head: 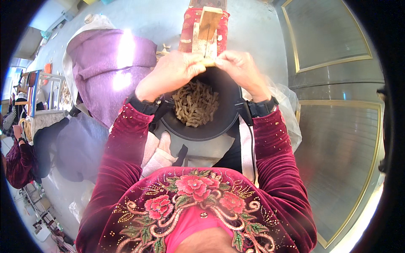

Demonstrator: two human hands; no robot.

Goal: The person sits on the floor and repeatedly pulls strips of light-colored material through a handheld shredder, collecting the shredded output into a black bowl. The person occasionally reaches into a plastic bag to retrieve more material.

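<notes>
My left hand (174,72) and my right hand (239,69) meet above the far rim of a dark round basin. Between their fingertips they pinch a short pale-yellow strip (209,62), whose material I cannot tell. In the basin (226,117) lies a heap of brown, twisted strips (196,104). Just beyond my fingers stands a wooden block (210,22) on a narrow wooden piece (199,44), over a bench wrapped in red cloth (186,31).
Purple cloth (104,63) covers something at the left, with pale strips (163,52) beside it. Clear plastic sheeting (289,117) lies right of the basin. Gold-trimmed metal panels (335,151) stand at the right. Another person's sleeve (20,161) shows at far left.
</notes>
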